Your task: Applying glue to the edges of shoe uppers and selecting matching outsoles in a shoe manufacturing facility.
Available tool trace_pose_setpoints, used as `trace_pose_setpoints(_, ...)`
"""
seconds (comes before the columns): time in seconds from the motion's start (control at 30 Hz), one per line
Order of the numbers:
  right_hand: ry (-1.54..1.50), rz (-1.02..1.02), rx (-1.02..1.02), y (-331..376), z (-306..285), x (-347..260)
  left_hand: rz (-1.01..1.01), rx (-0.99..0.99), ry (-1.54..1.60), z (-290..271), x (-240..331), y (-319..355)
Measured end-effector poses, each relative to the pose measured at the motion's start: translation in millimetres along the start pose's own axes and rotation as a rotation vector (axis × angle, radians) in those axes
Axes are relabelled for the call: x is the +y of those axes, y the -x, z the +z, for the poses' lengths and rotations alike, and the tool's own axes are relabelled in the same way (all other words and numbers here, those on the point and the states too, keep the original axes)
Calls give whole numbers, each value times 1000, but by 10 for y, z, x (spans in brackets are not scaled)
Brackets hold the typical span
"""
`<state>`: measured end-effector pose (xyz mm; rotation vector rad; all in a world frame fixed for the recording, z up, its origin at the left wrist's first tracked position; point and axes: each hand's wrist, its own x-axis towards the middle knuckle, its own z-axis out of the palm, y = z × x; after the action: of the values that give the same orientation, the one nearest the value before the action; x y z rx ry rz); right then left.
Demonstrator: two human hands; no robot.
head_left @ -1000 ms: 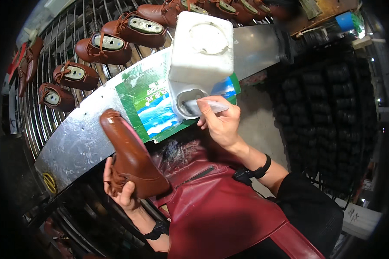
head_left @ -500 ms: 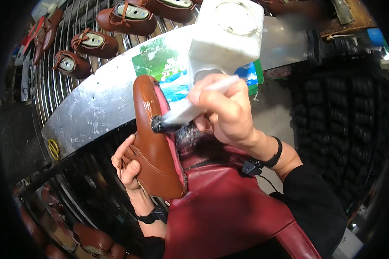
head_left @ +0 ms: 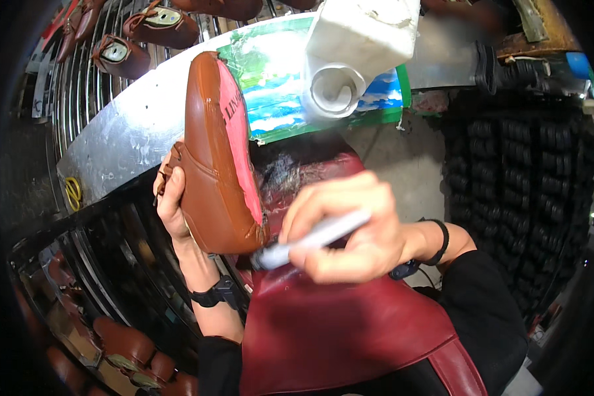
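My left hand (head_left: 170, 198) grips a brown leather shoe (head_left: 204, 155) by its laced side, with the toe pointing away from me. The shoe's pink underside (head_left: 241, 162), with dark lettering, faces right. In my right hand (head_left: 360, 241), closed in a pinch, is a brush with a pale handle (head_left: 317, 236), a little blurred. Its dark tip (head_left: 261, 259) is at the shoe's heel; whether it touches cannot be made out. Behind the shoe, a white plastic container (head_left: 363, 43) with a round opening lies over a colourful printed sheet on the metal bench.
The metal bench (head_left: 122, 125) curves across in front of me, with yellow scissor-like handles (head_left: 73, 193) at its left end. Several brown shoes (head_left: 162, 26) stand on a rod rack beyond. More shoes (head_left: 122, 340) sit at lower left. A red apron (head_left: 350, 330) covers my lap. Black stacked items (head_left: 508, 171) fill the right.
The brush has moved from the shoe's forefoot edge down to its heel. My left hand and the shoe have shifted up and left, turning more of the pink underside into view.
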<state>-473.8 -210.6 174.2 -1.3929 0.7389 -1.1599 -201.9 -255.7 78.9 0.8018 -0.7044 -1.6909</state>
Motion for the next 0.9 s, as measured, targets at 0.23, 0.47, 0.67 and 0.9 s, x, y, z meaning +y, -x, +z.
trace_pose_setpoints(0.23,124,1,2,-245,-105,-113,-22,0,162,213,154,-13)
trace_pose_setpoints(0.47,233,-275,-163,-520,-157,-278,-21,-13,399,200,85,-5)
trace_pose_setpoints(0.67,-37,-447,-264,-977,-160,-184,272,275,-85,342,-65,26)
trace_pose_setpoints(0.9,19,-343,-231,-1445,-502,74,131,329,-22,405,10,-61)
